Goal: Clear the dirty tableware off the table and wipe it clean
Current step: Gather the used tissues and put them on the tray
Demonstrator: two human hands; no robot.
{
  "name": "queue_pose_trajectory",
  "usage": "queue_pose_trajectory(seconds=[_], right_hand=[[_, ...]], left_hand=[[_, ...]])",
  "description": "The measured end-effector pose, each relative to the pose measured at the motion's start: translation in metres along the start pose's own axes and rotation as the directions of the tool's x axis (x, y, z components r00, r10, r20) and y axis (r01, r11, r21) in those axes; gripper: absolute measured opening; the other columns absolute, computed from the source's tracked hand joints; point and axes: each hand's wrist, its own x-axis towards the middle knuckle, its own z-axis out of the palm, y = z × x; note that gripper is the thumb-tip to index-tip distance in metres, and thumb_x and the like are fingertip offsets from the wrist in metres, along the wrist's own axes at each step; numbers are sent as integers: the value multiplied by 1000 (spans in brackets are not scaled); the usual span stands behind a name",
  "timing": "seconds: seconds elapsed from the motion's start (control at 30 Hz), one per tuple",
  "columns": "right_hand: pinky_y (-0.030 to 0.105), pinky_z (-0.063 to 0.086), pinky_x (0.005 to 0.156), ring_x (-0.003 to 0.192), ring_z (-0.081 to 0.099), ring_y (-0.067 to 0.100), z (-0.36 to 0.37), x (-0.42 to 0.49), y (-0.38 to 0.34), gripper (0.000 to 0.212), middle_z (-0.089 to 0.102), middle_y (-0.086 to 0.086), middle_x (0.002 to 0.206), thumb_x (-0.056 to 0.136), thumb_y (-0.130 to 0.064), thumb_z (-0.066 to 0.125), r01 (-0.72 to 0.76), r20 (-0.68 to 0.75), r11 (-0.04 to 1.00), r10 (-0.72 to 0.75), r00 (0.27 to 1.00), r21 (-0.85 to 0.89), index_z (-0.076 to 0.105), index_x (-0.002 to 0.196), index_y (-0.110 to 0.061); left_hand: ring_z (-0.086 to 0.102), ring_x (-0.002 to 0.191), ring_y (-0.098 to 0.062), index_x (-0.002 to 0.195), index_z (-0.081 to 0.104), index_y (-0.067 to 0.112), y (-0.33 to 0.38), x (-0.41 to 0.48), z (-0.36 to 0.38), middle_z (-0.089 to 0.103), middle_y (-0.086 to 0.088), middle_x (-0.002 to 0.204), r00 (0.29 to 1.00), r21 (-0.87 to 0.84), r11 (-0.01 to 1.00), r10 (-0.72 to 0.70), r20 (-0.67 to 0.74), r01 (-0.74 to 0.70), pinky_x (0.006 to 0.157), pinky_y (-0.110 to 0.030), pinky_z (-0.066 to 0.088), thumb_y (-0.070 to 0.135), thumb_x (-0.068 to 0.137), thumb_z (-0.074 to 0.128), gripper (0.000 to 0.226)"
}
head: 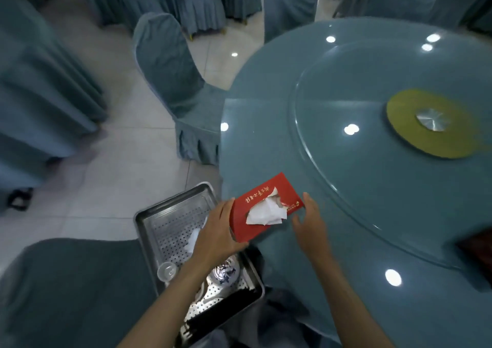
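Holding the red cardboard tissue box [262, 195] steady with the curled left hand [217, 230], right hand [310, 225] spread wide beside it, probably to pull out the white paper tissue [266, 213].

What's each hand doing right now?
Left hand: grips the red tissue box by its end.
Right hand: open, beside the box, holding nothing.

1. The head camera is looking steeply down from above the round table's [266, 147] near edge.
2. It is facing mostly toward 1 o'clock, where the glass turntable [359, 174] is lying.
3. It is sitting close: the left hand [215, 230], right hand [310, 222] and tissue box [282, 187] are filling the frame's 6 o'clock.
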Motion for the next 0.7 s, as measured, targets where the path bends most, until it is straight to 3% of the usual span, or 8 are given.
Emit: queue_pose_trajectory(seconds=[0.13, 0.23, 0.33, 0.53, 0.63, 0.7], right_hand=[[27, 37, 103, 129, 57, 25, 51, -39, -32, 50, 62, 6, 140, 96, -5, 60, 10, 68, 1000, -12, 998, 30, 55, 145, -13], [36, 50, 92, 108, 65, 19, 86, -65, -49, 34, 68, -9, 116, 95, -15, 57, 43, 123, 999, -46, 991, 27, 63, 125, -31], [42, 54, 95, 105, 64, 15, 120, -84, -59, 41, 68, -7, 117, 94, -15, 58, 73, 161, 997, -78, 984, 38, 60, 133, -28], [23, 50, 93, 105, 63, -1, 170, -82, -85, 41, 67, -19, 117, 102, -18, 58, 83, 255, 994, -98, 962, 67, 57, 141, -31], [3, 45, 83, 99, 58, -18, 193, -63, -88, 37, 64, -27, 111, 104, -15, 56, 132, 325, 991, -136, 936, 35, 58, 135, -35], [-1, 40, 84, 106, 56, -16, 207, -48, -84, 45, 62, -24, 125, 103, -12, 55, 115, 369, 993, -113, 923, 18, 53, 143, -33]], left_hand=[[38, 140, -10, 155, 27, 32, -57, -50, -25, 35, 13, 155, 1000, -34, 999, -21, -8, 21, 109, -44, 48, 79, 68, 76, 111], [33, 141, -9, 157, 25, 28, -93, -77, -39, 30, 10, 157, 999, -40, 999, -34, -28, 33, 113, -38, 44, 76, 71, 76, 111], [26, 142, -11, 158, 21, 29, -122, -91, -45, 25, 8, 156, 995, -7, 997, -71, -71, 71, 108, -33, 39, 72, 71, 80, 114], [41, 134, -18, 150, 33, 26, -178, -86, -52, 41, 3, 147, 971, 82, 975, -191, -144, 204, 109, -41, 44, 73, 59, 85, 115], [46, 128, -14, 146, 34, 29, -208, -76, -49, 46, 7, 142, 949, 41, 957, -278, -145, 287, 107, -41, 47, 75, 55, 85, 113], [49, 123, -13, 142, 36, 29, -227, -67, -45, 49, 7, 137, 922, -2, 934, -352, -159, 356, 105, -40, 50, 74, 54, 87, 111]])
